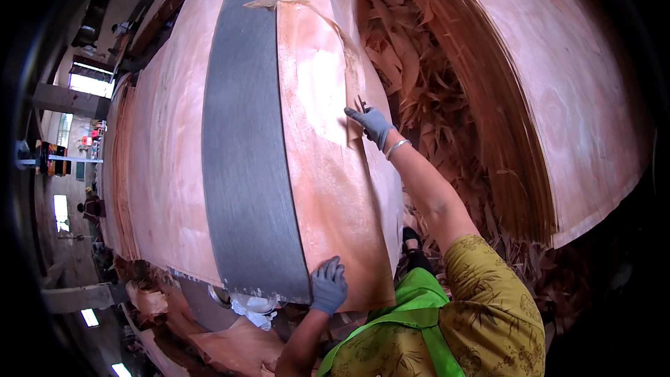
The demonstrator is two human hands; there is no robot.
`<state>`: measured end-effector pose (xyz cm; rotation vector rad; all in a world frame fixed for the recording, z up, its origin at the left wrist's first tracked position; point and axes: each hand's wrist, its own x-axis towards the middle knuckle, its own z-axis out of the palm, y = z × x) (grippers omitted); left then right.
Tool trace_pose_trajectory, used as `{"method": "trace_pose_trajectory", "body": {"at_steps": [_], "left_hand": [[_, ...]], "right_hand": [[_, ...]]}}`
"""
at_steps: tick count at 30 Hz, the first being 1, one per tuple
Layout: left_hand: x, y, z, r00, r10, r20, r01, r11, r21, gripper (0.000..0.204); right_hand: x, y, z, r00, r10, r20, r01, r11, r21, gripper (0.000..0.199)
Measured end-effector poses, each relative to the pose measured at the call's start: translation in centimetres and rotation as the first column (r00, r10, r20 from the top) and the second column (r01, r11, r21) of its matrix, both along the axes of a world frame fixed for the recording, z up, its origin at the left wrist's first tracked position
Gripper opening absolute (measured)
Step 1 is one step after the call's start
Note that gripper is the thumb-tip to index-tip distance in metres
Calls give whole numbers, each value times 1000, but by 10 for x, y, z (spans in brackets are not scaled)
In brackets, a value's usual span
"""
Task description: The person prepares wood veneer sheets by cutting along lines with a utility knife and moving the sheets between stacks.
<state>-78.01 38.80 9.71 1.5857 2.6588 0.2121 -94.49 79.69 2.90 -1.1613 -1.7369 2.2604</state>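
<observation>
On the wide work table [174, 167], a thin reddish-brown sheet of wood veneer [335, 188] lies along the right edge, beside a broad dark grey belt strip [244, 153] that runs the table's length. Another pale veneer sheet [164, 160] covers the table on the belt's far side.

At the near edge, the left hand [328, 286], in a grey-blue work glove, presses flat on the sheet's near corner, fingers spread and lying on the wood just beside the grey strip. Farther up the right edge, the right hand [372, 124], gloved the same and with a silver bangle at the wrist, reaches out on a straight arm; its fingers [356, 116] close on the sheet's edge in a pinch, beside a lighter patch where the wood looks thin or torn. A ragged loose flap [293, 3] curls up near the far end.

The step in hand looks like squaring or lifting this one sheet along its right edge, one hand anchoring and the other gripping. The next move calls for a gentle, even pull, since veneer this thin could split at the pale patch, and for the anchoring palm to hold the corner.

Beyond the right edge lies a heap of splintered veneer scraps [426, 98], and past that a tall stack of veneer sheets [558, 98].
</observation>
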Motion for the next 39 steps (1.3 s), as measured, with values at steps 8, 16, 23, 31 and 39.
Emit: {"method": "trace_pose_trajectory", "body": {"at_steps": [8, 16, 23, 31, 39], "left_hand": [[-3, 1, -1, 1000, -6, 12, 6, 1000, 3, 25], [-5, 1, -1, 1000, -4, 21, 4, 1000, 3, 28], [-6, -3, -4, 995, 1, 103, 3, 999, -33, 34], [-8, -2, -8, 997, -16, 71, 17, 1000, -14, 33], [-21, 23, 1, 999, -47, 10, 47, 999, 18, 22]], "right_hand": [[-17, -3, -35, 984, -135, -116, 146, 985, 92, 33], [0, 22, -49, 980, -181, -87, 155, 956, -248, 14], [1, 16, -48, 960, -241, -143, 180, 921, -345, 23], [-35, 50, -51, 919, -357, -167, 341, 933, -118, 21], [89, 125, -140, 611, -785, -98, 791, 610, 42, 33]]}}
